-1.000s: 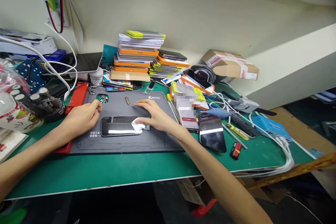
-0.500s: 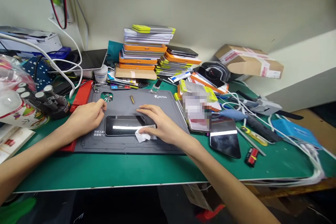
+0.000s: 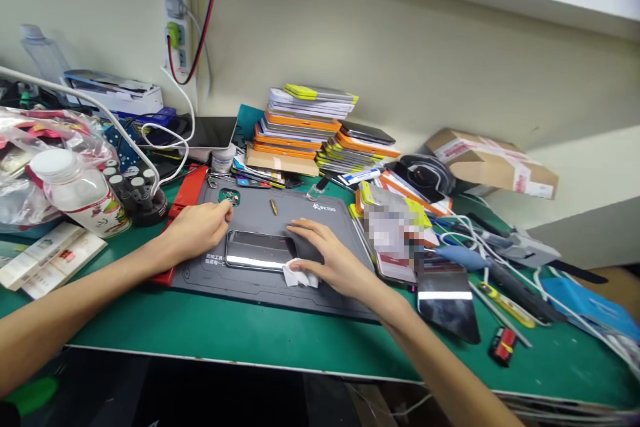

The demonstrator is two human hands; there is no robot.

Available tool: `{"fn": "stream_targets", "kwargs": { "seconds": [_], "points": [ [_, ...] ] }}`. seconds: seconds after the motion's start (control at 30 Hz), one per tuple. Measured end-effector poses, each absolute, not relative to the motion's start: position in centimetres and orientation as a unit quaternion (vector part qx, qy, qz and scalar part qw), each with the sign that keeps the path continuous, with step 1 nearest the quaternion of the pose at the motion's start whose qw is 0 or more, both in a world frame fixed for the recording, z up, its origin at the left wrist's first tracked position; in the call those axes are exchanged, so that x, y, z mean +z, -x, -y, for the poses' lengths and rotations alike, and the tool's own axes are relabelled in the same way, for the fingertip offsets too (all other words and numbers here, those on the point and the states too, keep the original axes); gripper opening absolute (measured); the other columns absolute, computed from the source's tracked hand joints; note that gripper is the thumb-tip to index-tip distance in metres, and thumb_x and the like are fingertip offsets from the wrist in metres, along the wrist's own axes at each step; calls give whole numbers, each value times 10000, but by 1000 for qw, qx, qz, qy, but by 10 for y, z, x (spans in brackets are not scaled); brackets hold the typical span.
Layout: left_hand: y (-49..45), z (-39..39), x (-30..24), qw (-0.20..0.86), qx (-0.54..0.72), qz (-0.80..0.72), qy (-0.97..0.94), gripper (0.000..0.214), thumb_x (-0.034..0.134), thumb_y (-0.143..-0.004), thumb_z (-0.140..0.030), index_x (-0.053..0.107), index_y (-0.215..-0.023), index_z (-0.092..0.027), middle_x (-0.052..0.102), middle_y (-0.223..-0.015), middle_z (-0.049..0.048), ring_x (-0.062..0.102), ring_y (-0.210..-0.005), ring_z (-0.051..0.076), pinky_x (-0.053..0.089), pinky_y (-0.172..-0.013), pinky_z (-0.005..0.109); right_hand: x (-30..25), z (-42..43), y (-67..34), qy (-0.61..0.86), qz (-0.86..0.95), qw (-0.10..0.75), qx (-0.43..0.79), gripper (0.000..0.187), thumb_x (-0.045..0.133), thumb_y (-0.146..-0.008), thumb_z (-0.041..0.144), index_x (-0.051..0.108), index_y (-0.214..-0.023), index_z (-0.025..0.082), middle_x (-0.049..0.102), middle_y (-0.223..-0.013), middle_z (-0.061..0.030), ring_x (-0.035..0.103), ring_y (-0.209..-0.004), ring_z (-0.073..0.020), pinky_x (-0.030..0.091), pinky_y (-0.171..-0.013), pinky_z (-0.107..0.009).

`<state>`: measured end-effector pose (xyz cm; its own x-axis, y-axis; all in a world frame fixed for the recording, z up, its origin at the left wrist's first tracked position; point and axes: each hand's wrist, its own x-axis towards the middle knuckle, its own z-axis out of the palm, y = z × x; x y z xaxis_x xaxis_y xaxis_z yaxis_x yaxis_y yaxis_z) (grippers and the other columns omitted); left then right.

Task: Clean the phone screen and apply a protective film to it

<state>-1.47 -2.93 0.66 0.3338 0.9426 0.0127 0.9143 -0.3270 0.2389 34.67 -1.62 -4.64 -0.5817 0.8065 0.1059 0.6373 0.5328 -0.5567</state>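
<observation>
A dark phone [image 3: 257,250] lies flat, screen up, on a grey work mat [image 3: 240,283] on the green bench. My left hand [image 3: 196,230] rests at the phone's left end, fingers curled against it and holding it steady. My right hand [image 3: 333,257] lies flat at the phone's right end, fingers pressed on a small white wipe [image 3: 299,275] that sits on the mat just off the phone's lower right corner.
Stacks of orange and yellow phone cases [image 3: 305,123] stand behind the mat. To the right lie a second dark screen [image 3: 447,303], tools and white cables [image 3: 480,240], and a cardboard box [image 3: 493,163]. At the left are a bottle [image 3: 83,190], a screwdriver holder [image 3: 140,197] and a red tray [image 3: 187,190].
My right hand has drawn the wipe from the phone's screen down to the mat beside its lower right corner. The view has swung left and up; my left hand stays on the phone's left end.
</observation>
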Motion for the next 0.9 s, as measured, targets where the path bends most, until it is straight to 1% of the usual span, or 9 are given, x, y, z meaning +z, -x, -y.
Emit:
{"fn": "stream_targets", "kwargs": {
  "seconds": [0.17, 0.33, 0.4, 0.5, 0.63, 0.67, 0.73, 0.83, 0.9],
  "points": [
    [14, 31, 9, 91, 92, -579, -805, 231, 435, -1051, -263, 656, -1119, -245, 820, -1011, 90, 787, -926, 301, 531, -743, 396, -39, 22, -308, 388, 880, 185, 200, 659, 752, -1101, 629, 624, -1690, 362, 584, -1773, -149, 477, -1726, -407, 478, -1379, -703],
    [17, 30, 10, 75, 115, -585, -799, 228, 420, -1071, -255, 648, -1071, -239, 765, -999, 102, 752, -961, 296, 543, -830, 406, -32, 21, -302, 325, 912, 187, 165, 576, 694, -1146, 600, 663, -1655, 330, 613, -1759, -153, 503, -1712, -387, 465, -1393, -698],
    [18, 28, 7, 76, 123, -581, -801, 222, 414, -1074, -258, 634, -1047, -242, 745, -986, 100, 742, -988, 303, 539, -850, 414, -37, 17, -318, 319, 910, 210, 164, 510, 674, -1155, 609, 740, -1561, 309, 673, -1701, -152, 551, -1674, -372, 484, -1383, -670],
    [19, 25, 3, 88, 132, -571, -806, 198, 431, -1069, -281, 621, -1019, -252, 734, -973, 91, 733, -1006, 310, 532, -827, 412, -46, 7, -353, 352, 888, 248, 160, 409, 681, -1140, 632, 849, -1333, 313, 817, -1457, -142, 701, -1502, -365, 575, -1291, -648],
    [19, 24, 1, 98, 136, -568, -806, 201, 437, -1063, -303, 625, -1011, -255, 733, -979, 91, 727, -990, 309, 538, -807, 409, -44, -8, -389, 424, 850, 283, 131, 401, 618, -1151, 602, 853, -1067, 288, 853, -1161, -148, 804, -1190, -379, 661, -1092, -675],
    [20, 24, 1, 99, 135, -568, -806, 208, 433, -1065, -305, 629, -1018, -254, 735, -984, 93, 728, -989, 307, 543, -812, 410, -40, -10, -391, 441, 840, 293, 123, 396, 598, -1159, 577, 843, -1058, 284, 849, -1119, -140, 808, -1120, -368, 673, -1045, -663],
    [19, 24, 2, 98, 131, -568, -807, 224, 425, -1069, -303, 640, -1042, -249, 747, -1004, 97, 732, -991, 302, 553, -823, 410, -33, -13, -386, 463, 823, 308, 113, 372, 555, -1178, 520, 833, -1132, 276, 845, -1106, -124, 808, -1041, -337, 688, -974, -611],
    [18, 25, 3, 96, 123, -560, -814, 262, 408, -1077, -294, 665, -1082, -243, 765, -1019, 99, 740, -1001, 299, 572, -854, 415, -22, -9, -358, 449, 830, 307, 122, 355, 506, -1207, 441, 812, -1269, 270, 857, -1180, -107, 821, -1033, -289, 690, -933, -508],
    [17, 25, 3, 97, 112, -549, -823, 288, 415, -1091, -322, 691, -1111, -239, 771, -1003, 93, 747, -992, 299, 584, -869, 417, -17, -4, -334, 409, 855, 287, 137, 322, 535, -1208, 426, 820, -1258, 285, 872, -1156, -76, 825, -993, -262, 678, -914, -457]
  ]
}}
